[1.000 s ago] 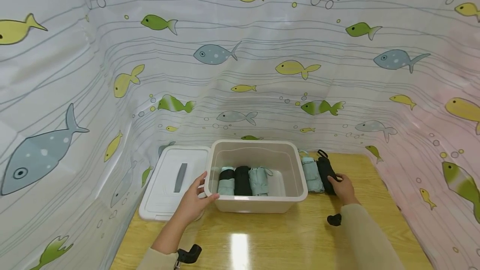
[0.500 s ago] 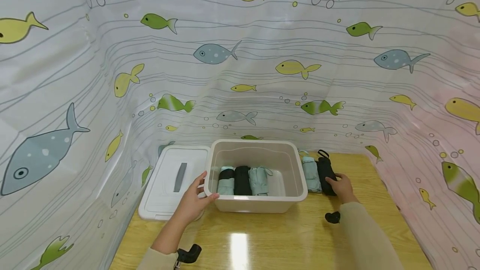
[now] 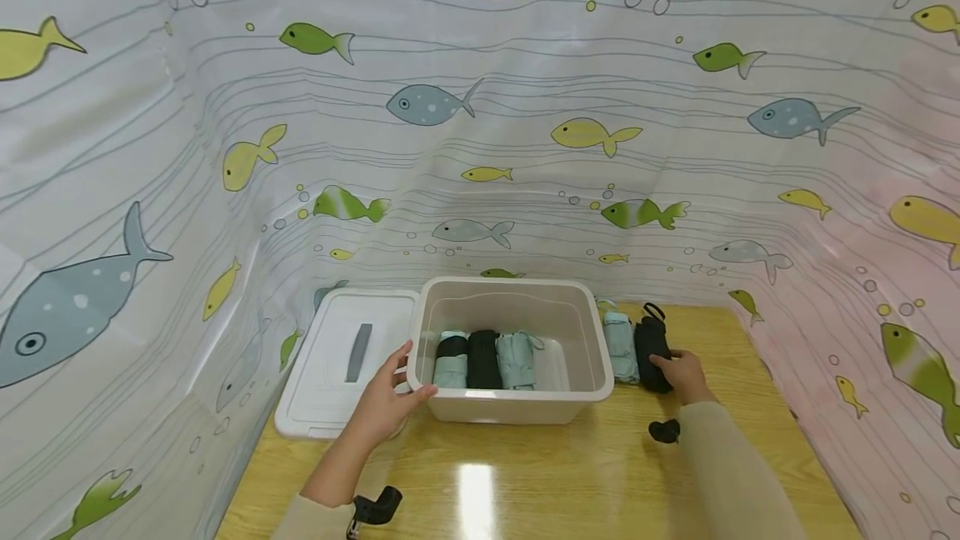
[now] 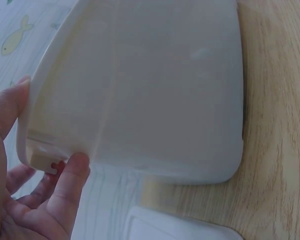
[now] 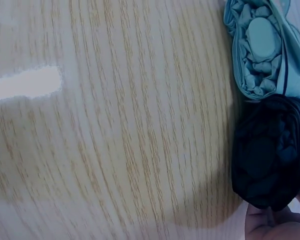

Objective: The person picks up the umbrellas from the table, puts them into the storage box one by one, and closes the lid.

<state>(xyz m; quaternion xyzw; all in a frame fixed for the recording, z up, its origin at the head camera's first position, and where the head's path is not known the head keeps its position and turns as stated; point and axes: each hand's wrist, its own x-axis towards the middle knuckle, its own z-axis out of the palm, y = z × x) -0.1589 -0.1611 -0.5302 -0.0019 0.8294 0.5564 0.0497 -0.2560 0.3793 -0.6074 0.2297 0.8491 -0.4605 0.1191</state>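
Observation:
My left hand (image 3: 388, 397) grips the left rim of a beige plastic storage bin (image 3: 517, 411); the left wrist view shows the thumb and fingers (image 4: 72, 172) around its corner. Inside the bin lie three folded umbrellas side by side: a light green one with a black band (image 3: 452, 373), a black one (image 3: 483, 361) and a plain light green one (image 3: 516, 361). To the right of the bin, my right hand (image 3: 686, 375) holds a black folded umbrella (image 3: 651, 348) from its right side, partly hidden behind it in the right wrist view. A light green folded umbrella (image 3: 621, 348) lies beside it.
The white lid (image 3: 322, 390) with a grey handle (image 3: 358, 352) lies left of the bin. Everything stands on a wooden table (image 3: 570, 473). A fish-patterned sheet (image 3: 510, 148) rises behind and on both sides.
My right hand has tilted the black umbrella slightly, its strap end moving right and its lower end left. The left hand has stayed on the bin's rim.

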